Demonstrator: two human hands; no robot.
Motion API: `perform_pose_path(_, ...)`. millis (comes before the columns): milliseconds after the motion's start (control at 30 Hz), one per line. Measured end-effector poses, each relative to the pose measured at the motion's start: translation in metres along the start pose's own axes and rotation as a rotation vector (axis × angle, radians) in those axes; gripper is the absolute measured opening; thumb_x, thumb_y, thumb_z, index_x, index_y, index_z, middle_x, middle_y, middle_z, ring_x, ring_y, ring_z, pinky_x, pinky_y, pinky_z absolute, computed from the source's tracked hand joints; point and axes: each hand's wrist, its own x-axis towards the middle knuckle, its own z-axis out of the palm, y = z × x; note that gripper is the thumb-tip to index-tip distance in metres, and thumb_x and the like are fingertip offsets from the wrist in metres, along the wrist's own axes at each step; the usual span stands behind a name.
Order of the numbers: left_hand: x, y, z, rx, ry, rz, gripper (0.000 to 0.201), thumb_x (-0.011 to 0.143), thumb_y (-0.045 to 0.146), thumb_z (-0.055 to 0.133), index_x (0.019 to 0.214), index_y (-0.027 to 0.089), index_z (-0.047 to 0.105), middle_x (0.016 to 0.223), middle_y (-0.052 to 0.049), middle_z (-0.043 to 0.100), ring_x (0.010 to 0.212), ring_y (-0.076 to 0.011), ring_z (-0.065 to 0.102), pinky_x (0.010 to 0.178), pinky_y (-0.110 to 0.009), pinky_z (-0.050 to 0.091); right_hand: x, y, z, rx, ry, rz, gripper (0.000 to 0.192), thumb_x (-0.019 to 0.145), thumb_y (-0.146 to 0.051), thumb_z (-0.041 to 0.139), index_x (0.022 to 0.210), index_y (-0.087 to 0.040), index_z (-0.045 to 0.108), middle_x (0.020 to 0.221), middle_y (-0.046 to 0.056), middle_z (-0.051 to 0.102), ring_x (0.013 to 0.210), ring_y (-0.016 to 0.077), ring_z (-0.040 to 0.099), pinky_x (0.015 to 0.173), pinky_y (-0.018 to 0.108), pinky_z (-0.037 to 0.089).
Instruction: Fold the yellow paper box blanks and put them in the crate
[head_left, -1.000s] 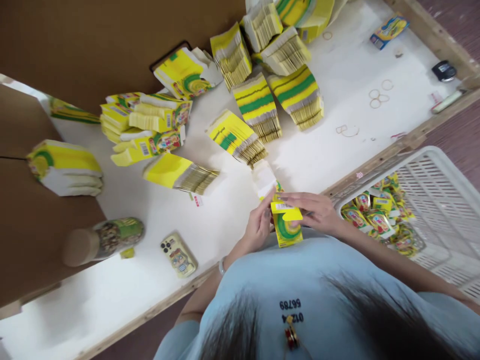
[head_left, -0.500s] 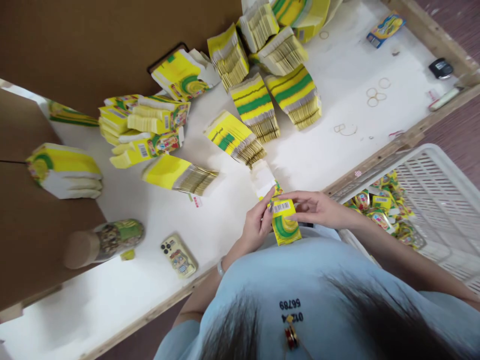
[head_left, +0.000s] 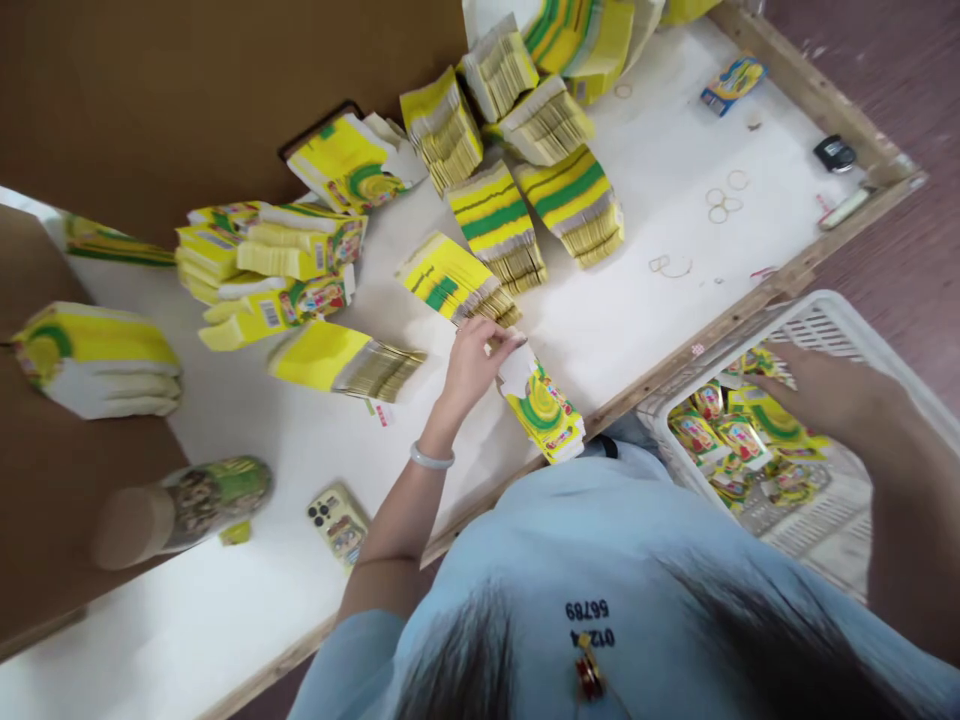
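My left hand (head_left: 480, 360) is over the table, thumb and fingertips pinched at the white flap end of a flat yellow and green carton (head_left: 544, 405). That carton slants down to the table's front edge, by my body. Just beyond the fingers lies a fanned stack of flat cartons (head_left: 442, 272). On the right, my right hand (head_left: 821, 385) is inside the white plastic basket (head_left: 862, 335), fingers stretched out over a yellow carton (head_left: 776, 412). Several small yellow packs (head_left: 705, 440) lie in the basket around it.
More carton stacks (head_left: 499, 215) fill the back of the table, and a pile of folded cartons (head_left: 277, 260) sits left of them. A jar (head_left: 217, 500), a phone (head_left: 337, 522), rubber bands (head_left: 724, 205), a blue box (head_left: 733, 83) and a black object (head_left: 834, 153) are also there.
My hands have parted. The right one has moved from the yellow carton at my body into the basket; the left has moved forward to the flat carton's flap. The view has shifted slightly.
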Motion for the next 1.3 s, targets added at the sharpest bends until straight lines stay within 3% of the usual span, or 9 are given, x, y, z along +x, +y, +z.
perform_pose_path(100,0.002,-0.001,-0.006,0.025,0.061,0.111,0.013,0.093,0.024,0.071,0.081,0.020,0.070,0.090,-0.004,0.068,0.092,-0.0210,0.061,0.090,-0.039,0.047,0.002,-0.045,-0.001,-0.018,0.152,-0.005,0.049,0.100,-0.045,0.051,0.137,-0.016,0.060,0.123,0.023,0.074,0.112,0.0416,0.072,0.094,0.062,0.057)
perform_pose_path(200,-0.003,0.009,-0.015,0.040,0.193,0.166,0.011,0.094,0.026,0.070,0.084,0.021,0.072,0.103,-0.006,0.072,0.097,-0.0209,0.064,0.094,-0.039,0.048,0.005,-0.133,0.015,0.362,0.380,-0.323,0.048,0.103,-0.046,0.050,0.142,-0.019,0.055,0.122,0.016,0.075,0.112,0.0314,0.072,0.100,0.052,0.057)
perform_pose_path(400,-0.015,0.042,-0.033,-0.227,0.346,0.049,0.025,0.099,0.040,0.063,0.086,0.019,0.065,0.065,0.005,0.060,0.052,-0.0074,0.049,0.052,-0.020,0.039,0.015,-0.253,0.064,0.632,0.544,-0.594,0.054,0.100,-0.053,0.055,0.140,-0.018,0.052,0.115,0.017,0.074,0.102,0.0316,0.072,0.090,0.048,0.061)
perform_pose_path(567,-0.025,0.055,-0.037,-0.444,0.408,0.033,0.033,0.100,0.053,0.058,0.095,0.021,0.064,0.073,0.002,0.064,0.058,-0.0082,0.058,0.053,-0.019,0.045,0.020,-0.254,0.069,0.739,0.561,-0.666,0.040,0.104,-0.045,0.049,0.135,-0.021,0.053,0.109,0.014,0.076,0.094,0.0271,0.075,0.082,0.039,0.063)
perform_pose_path(633,-0.035,0.057,-0.026,-0.539,0.307,0.098,0.044,0.100,0.062,0.051,0.120,0.024,0.061,0.103,-0.007,0.072,0.087,-0.0159,0.071,0.070,-0.026,0.057,0.018,-0.248,0.062,0.807,0.595,-0.654,0.037,0.106,-0.041,0.044,0.136,-0.022,0.052,0.111,0.014,0.075,0.098,0.0257,0.075,0.085,0.038,0.063)
perform_pose_path(800,-0.069,0.067,0.026,-0.569,-0.045,0.293,0.085,0.097,0.070,0.047,0.165,0.030,0.016,0.168,-0.019,0.032,0.155,-0.0364,0.036,0.122,-0.055,0.039,0.004,-0.252,0.045,1.015,0.699,-0.608,0.034,0.106,-0.038,0.036,0.132,-0.025,0.055,0.129,0.012,0.069,0.135,0.0303,0.060,0.115,0.057,0.047)
perform_pose_path(933,-0.082,0.075,0.043,-0.630,0.014,0.197,0.068,0.101,0.067,0.037,0.157,0.027,0.039,0.149,-0.016,0.054,0.137,-0.0342,0.056,0.115,-0.052,0.047,-0.006,-0.259,0.042,1.167,0.530,-0.548,0.034,0.108,-0.043,0.038,0.133,-0.027,0.053,0.119,0.009,0.074,0.113,0.0247,0.072,0.113,0.052,0.051)
perform_pose_path(1100,-0.091,0.077,0.035,-0.702,0.130,-0.125,0.049,0.102,0.060,0.047,0.128,0.023,0.064,0.111,-0.010,0.073,0.099,-0.0240,0.071,0.088,-0.038,0.059,-0.012,-0.258,0.046,1.291,0.420,-0.416,0.027,0.105,-0.046,0.049,0.122,-0.026,0.057,0.097,0.003,0.076,0.077,0.0156,0.073,0.074,0.030,0.061)
perform_pose_path(1300,-0.109,0.079,0.038,-0.912,0.160,-0.230,0.075,0.101,0.055,0.055,0.163,0.032,0.018,0.101,-0.005,0.076,0.085,-0.0183,0.074,0.083,-0.034,0.061,-0.022,-0.248,0.069,1.448,0.366,-0.299,0.038,0.094,-0.042,0.071,0.125,-0.028,0.054,0.078,-0.004,0.070,0.058,0.0122,0.067,0.057,0.024,0.056)
